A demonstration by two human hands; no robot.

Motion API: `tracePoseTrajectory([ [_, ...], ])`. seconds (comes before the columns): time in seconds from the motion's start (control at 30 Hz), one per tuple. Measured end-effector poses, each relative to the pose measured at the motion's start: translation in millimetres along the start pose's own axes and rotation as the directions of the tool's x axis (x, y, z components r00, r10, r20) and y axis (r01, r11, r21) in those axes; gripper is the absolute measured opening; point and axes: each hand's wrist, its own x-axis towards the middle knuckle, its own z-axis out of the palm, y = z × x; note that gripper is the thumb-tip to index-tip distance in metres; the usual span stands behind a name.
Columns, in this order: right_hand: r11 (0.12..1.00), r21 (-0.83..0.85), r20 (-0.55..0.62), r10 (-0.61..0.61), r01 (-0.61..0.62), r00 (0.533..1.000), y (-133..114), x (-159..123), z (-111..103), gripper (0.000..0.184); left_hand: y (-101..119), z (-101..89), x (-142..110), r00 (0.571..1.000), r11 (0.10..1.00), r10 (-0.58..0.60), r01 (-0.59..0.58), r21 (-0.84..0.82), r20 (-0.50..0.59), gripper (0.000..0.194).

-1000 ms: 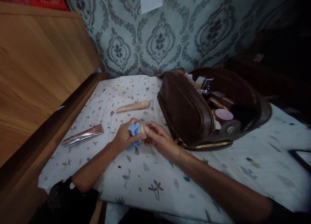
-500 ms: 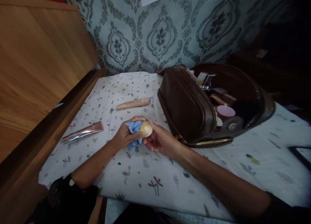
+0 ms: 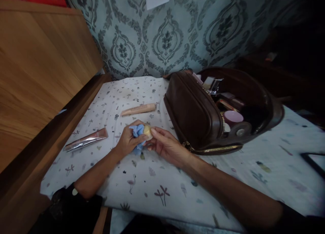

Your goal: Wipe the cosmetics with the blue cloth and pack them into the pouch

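Over the patterned cloth, my left hand (image 3: 126,139) is closed round a crumpled light-blue cloth (image 3: 137,130) and a small rounded pale-yellow container (image 3: 147,131). My right hand (image 3: 166,144) meets the container from the other side, thumb against its edge and fingers curled beneath. Much of the container is covered by fingers, so its exact kind does not show. Beyond my hands lies a beige squeeze tube (image 3: 138,109). A shiny pinkish tube (image 3: 87,139) rests to the left of my left forearm.
A brown cosmetic bag (image 3: 193,115) stands open at the right with several items inside, among them a pink round lid (image 3: 233,116). Wooden furniture (image 3: 48,58) borders the left side. A patterned curtain (image 3: 165,37) hangs behind. A dark-edged device (image 3: 313,163) lies far right.
The container has turned and shifted slightly left, showing less of its pale face. My right hand has moved left with it, its thumb now further over the edge.
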Motion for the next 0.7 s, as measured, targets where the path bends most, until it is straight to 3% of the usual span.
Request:
tracePoseTrajectory([
  [0.13,0.999,0.031,-0.017,-0.014,0.014,1.000,-0.8,0.9,-1.9,0.043,2.6,-2.3,0.8,0.998,0.997,0.059,-0.058,0.049,-0.026,0.050],
  [0.3,0.998,-0.021,-0.073,-0.066,0.064,0.995,-1.1,2.0,-5.7,0.046,10.5,-5.6,-0.2,0.992,0.985,0.119,-0.123,0.121,0.036,0.041],
  [0.53,0.960,-0.208,-0.089,-0.209,0.187,0.974,1.7,4.1,-8.0,0.043,2.7,-4.0,-3.6,0.999,0.999,0.015,-0.018,0.050,0.048,0.037],
  [0.7,0.837,-0.434,-0.016,-0.379,0.335,0.925,1.4,4.9,-10.1,0.040,-0.7,-4.4,-2.4,0.999,0.998,-0.010,0.008,0.056,0.040,0.037],
])
